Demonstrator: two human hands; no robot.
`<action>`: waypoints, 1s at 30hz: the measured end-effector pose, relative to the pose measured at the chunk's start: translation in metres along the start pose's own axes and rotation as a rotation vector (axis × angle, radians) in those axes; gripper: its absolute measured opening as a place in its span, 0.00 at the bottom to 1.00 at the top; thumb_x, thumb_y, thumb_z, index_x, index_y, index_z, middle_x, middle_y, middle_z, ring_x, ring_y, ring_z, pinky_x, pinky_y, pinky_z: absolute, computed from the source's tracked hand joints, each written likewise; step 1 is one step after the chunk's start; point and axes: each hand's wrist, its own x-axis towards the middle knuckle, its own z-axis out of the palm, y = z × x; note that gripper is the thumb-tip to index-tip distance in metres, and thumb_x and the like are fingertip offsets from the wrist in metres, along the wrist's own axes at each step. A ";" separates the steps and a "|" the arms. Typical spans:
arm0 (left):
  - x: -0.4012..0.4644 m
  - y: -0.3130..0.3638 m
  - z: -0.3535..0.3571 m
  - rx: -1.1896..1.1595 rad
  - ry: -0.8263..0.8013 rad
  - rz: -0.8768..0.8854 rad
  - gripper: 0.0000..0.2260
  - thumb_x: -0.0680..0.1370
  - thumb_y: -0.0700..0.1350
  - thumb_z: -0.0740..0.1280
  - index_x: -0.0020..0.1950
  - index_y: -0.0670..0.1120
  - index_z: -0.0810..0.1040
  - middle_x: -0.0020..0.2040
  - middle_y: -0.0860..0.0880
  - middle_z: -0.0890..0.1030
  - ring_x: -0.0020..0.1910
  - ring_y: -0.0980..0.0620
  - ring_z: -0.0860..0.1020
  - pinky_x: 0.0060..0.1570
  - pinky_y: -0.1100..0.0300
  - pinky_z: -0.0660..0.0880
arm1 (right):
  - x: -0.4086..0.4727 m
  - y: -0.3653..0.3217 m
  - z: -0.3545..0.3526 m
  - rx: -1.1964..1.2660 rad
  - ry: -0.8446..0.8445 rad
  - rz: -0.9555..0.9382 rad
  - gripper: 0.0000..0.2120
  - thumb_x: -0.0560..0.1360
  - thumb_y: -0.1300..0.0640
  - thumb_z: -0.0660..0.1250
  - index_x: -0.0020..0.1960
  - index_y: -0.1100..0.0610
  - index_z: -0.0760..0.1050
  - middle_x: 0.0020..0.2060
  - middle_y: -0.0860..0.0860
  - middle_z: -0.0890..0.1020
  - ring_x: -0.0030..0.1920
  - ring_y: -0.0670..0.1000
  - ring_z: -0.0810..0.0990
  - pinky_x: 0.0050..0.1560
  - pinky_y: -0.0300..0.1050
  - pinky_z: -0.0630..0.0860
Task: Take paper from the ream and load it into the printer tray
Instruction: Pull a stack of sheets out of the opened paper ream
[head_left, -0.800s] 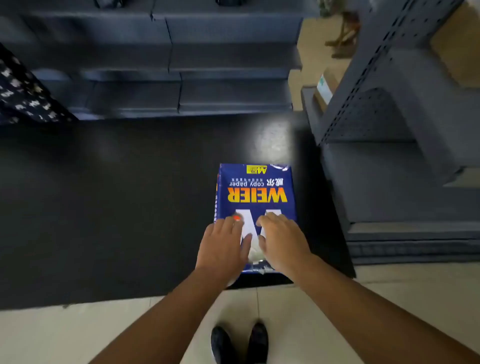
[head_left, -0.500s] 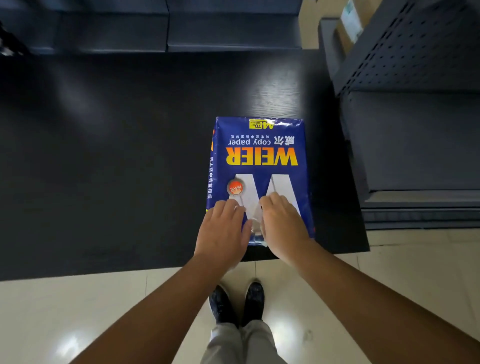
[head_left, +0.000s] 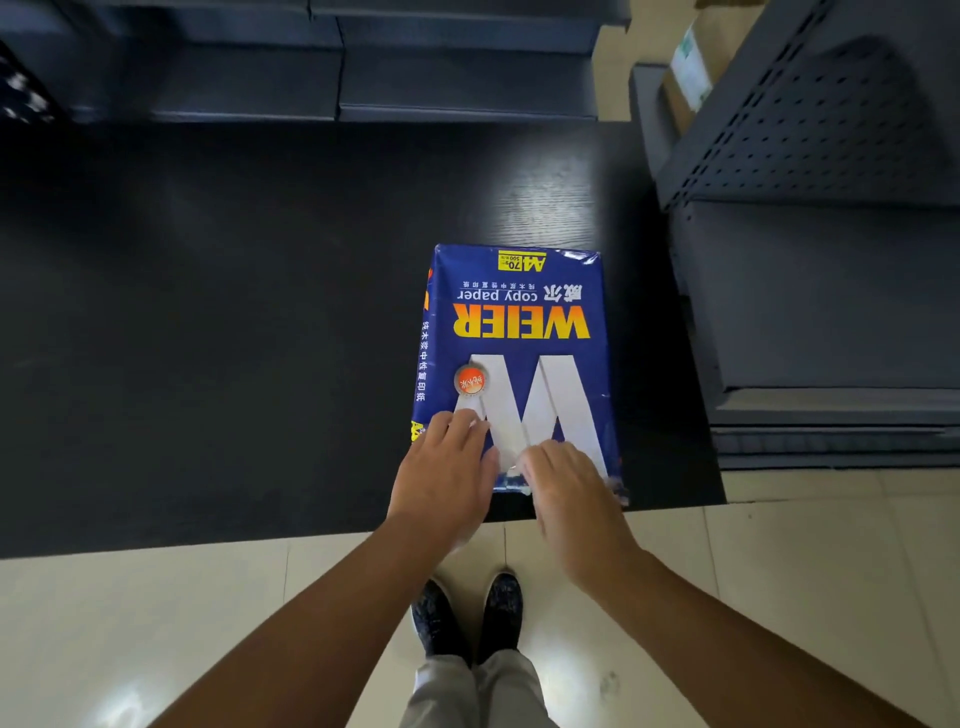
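The ream of WEIER A4 copy paper (head_left: 519, 358), in its blue wrapper, lies flat at the near right edge of the black surface (head_left: 234, 322), with the left hand (head_left: 447, 478) and right hand (head_left: 569, 486) resting palm-down, fingers spread, side by side on its near end, gripping nothing.

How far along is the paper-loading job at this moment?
Early. Done: nothing visible; no sheets are out. In hand: the left hand and right hand rest on the near end of the blue wrapped ream of copy paper on the black table. Left: opening it, taking paper, loading a printer tray, which is not in view.
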 end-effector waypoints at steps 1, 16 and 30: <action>-0.001 0.001 -0.001 0.012 0.002 0.008 0.15 0.81 0.53 0.57 0.64 0.47 0.70 0.61 0.50 0.72 0.59 0.50 0.68 0.59 0.55 0.75 | -0.014 -0.002 0.000 0.041 0.010 -0.026 0.10 0.68 0.71 0.69 0.45 0.60 0.74 0.38 0.55 0.77 0.40 0.54 0.75 0.42 0.48 0.73; -0.038 0.011 0.022 0.061 -0.051 -0.037 0.36 0.76 0.66 0.58 0.73 0.42 0.59 0.71 0.45 0.66 0.72 0.45 0.62 0.72 0.48 0.64 | -0.084 0.011 0.025 0.604 0.230 0.583 0.13 0.77 0.56 0.64 0.62 0.53 0.74 0.46 0.45 0.79 0.44 0.43 0.78 0.44 0.41 0.77; -0.039 0.008 0.022 0.068 -0.045 -0.008 0.36 0.76 0.66 0.57 0.74 0.42 0.57 0.72 0.45 0.65 0.73 0.45 0.60 0.73 0.48 0.62 | -0.046 0.011 0.029 0.753 0.277 0.876 0.19 0.74 0.60 0.68 0.65 0.56 0.71 0.53 0.52 0.79 0.46 0.50 0.79 0.39 0.37 0.74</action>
